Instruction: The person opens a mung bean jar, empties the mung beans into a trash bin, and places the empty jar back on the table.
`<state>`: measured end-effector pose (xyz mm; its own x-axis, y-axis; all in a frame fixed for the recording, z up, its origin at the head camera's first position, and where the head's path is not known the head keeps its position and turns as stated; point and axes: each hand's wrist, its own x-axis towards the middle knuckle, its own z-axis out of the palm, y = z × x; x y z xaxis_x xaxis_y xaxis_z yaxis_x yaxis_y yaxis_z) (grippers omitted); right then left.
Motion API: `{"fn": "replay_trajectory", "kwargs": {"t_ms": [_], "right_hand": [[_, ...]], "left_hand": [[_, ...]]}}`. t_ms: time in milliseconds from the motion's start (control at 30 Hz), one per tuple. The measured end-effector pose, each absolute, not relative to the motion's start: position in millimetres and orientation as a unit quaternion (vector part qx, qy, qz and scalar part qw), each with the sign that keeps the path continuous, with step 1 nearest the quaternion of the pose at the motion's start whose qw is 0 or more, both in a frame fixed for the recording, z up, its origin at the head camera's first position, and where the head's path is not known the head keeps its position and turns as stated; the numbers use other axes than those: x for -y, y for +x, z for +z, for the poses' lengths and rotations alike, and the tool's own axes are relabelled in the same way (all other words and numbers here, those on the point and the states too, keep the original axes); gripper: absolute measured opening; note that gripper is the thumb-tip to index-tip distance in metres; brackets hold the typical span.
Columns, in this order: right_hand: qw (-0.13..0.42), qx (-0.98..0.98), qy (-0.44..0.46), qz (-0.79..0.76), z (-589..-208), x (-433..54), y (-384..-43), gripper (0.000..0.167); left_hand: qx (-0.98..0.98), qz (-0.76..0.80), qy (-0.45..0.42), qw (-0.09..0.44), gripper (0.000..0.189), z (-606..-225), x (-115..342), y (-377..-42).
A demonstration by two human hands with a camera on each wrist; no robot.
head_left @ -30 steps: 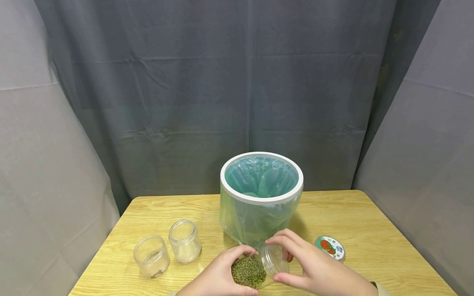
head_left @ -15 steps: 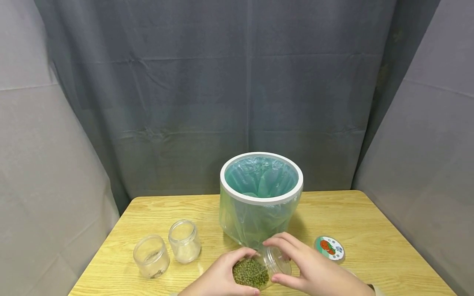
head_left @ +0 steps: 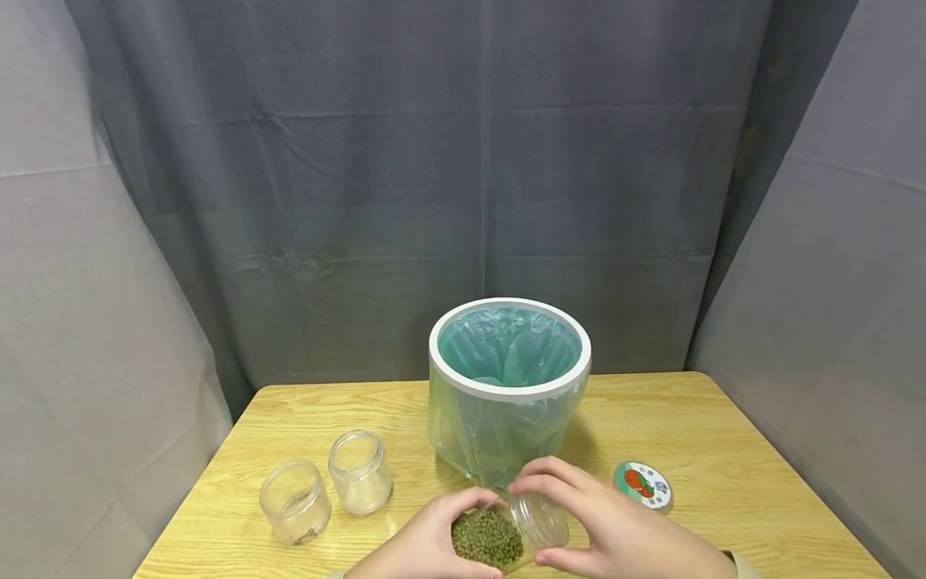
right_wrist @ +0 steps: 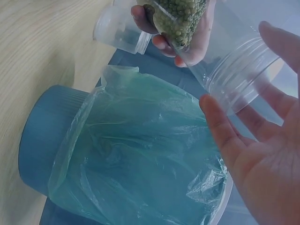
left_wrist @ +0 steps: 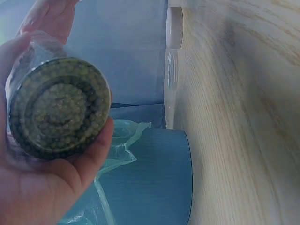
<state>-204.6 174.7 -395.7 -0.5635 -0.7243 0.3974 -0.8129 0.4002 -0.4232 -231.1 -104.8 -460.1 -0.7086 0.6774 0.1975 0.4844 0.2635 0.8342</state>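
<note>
A clear threaded jar (head_left: pixel 542 521) lies tilted on its side between my hands, above the table's front. Green mung beans (head_left: pixel 486 539) are gathered toward its base, which faces the left wrist camera as a bean-filled disc. My left hand (head_left: pixel 427 537) grips the jar near the base, thumb and fingers curled round it. With fingers and thumb spread round the rim, my right hand (head_left: pixel 608 519) holds the mouth end. In the right wrist view that threaded mouth (right_wrist: pixel 246 75) stands in front of my right palm. Whether a clear cap covers it, I cannot tell.
Just beyond my hands stands a bin (head_left: pixel 510 394) with a white ring and green liner. Two clear jars stand at left, the nearer (head_left: pixel 297 503) and the farther (head_left: pixel 360 474). A tomato-printed lid (head_left: pixel 644 486) lies right; a threaded clear lid (left_wrist: pixel 173 70) shows in the left wrist view.
The jar's mouth end has shifted slightly right and down. My right fingertips have moved a little to the left over the rim. Both hands still hold the jar.
</note>
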Motion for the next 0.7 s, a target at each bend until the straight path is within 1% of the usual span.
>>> {"fn": "replay_trajectory", "kwargs": {"t_ms": [133, 267, 500, 700], "right_hand": [[0.089, 0.821, 0.479, 0.299, -397.5, -175.8, -207.0, 0.054], [0.091, 0.814, 0.484, 0.308, -398.5, -176.4, -208.5, 0.057], [0.103, 0.823, 0.466, 0.309, -398.3, -177.0, -207.0, 0.061], [0.138, 0.842, 0.431, 0.293, -397.2, -177.7, -205.5, 0.064]], "left_hand": [[-0.795, 0.477, 0.363, 0.099, 0.058, -460.1, 104.9, -230.9], [-0.800, 0.470, 0.362, 0.092, 0.059, -460.2, 105.2, -230.9], [-0.805, 0.471, 0.351, 0.079, 0.061, -460.9, 106.5, -229.5], [-0.797, 0.498, 0.330, 0.087, 0.062, -462.2, 108.1, -229.7]]}}
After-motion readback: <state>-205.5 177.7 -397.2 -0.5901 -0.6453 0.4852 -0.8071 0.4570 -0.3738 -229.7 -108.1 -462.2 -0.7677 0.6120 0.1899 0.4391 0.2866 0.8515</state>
